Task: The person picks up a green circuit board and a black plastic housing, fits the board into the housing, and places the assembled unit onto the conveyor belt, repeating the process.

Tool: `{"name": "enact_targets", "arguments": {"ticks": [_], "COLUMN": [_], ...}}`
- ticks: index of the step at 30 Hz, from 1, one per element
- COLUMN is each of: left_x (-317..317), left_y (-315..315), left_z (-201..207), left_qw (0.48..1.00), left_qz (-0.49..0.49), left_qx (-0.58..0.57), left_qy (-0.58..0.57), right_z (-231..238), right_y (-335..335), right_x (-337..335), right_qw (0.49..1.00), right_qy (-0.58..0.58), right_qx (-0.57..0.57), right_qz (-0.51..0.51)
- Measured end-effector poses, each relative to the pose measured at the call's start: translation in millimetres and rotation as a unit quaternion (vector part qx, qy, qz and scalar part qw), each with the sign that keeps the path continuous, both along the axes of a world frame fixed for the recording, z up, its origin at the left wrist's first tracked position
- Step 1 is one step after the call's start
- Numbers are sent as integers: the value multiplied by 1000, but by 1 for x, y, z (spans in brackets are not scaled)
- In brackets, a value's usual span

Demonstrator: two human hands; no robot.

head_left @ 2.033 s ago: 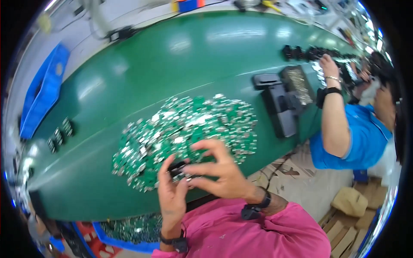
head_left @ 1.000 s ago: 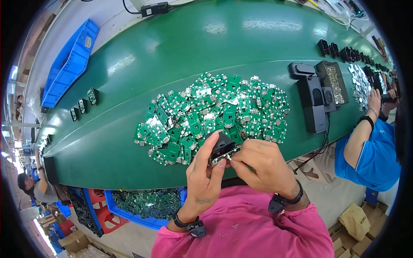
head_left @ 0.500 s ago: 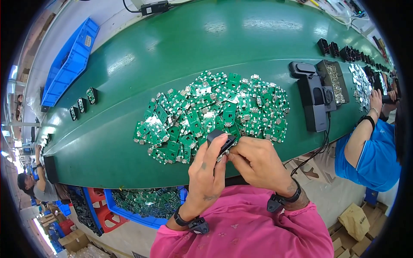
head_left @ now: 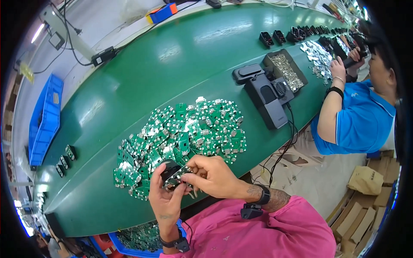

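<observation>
Between the fingers and thumb of my left hand [head_left: 165, 202] is a small black plastic housing [head_left: 169, 166], held tilted at the near edge of the circuit board pile. My right hand [head_left: 217, 175] pinches a small green circuit board [head_left: 175, 179] against the housing's open side. Whether the board sits fully inside cannot be made out, since fingertips cover part of it. Just beyond both hands spreads a heap of green circuit boards [head_left: 189, 124] with silver connectors, lying on the green table [head_left: 150, 81].
Black device with a speaker grille [head_left: 267, 101] and cables stands right of the heap, beside a tray of small metal parts [head_left: 284, 71]. A co-worker in blue [head_left: 357, 116] sits at right. Several filled housings [head_left: 64, 161] and a blue bin [head_left: 45, 116] are at left.
My view has swung to the right, bringing more of the co-worker into sight. The housing has been turned so that the board at its open side faces up toward me.
</observation>
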State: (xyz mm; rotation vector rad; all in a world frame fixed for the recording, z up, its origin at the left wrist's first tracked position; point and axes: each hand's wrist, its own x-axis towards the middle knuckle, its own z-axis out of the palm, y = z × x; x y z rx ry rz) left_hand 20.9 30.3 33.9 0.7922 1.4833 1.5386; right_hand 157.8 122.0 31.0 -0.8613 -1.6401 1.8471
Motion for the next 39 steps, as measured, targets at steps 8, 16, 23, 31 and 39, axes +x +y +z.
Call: {"name": "enact_targets", "arguments": {"ticks": [8,16,23,31,39], "left_x": [-3,3,2,4,-3], "left_y": [0,1,7,7,4], "left_z": [-4,-9,-24,-17,-2], "left_qw": [996,997,973,960,998], "left_qz": [-31,-26,11,52,-38], "left_qx": [28,-4,60,64,54], "left_qy": [74,72,223,268,8], "right_z": [-9,-2,17,13,9], "right_y": [-3,10,6,4,7], "right_x": [-2,9,7,0,-4], "right_qw": [988,996,991,979,972], "right_qy": [110,36,-2,-63,-96], "right_qx": [100,85,136,190,209], "right_qz": [-29,-3,12,-24,-37]}}
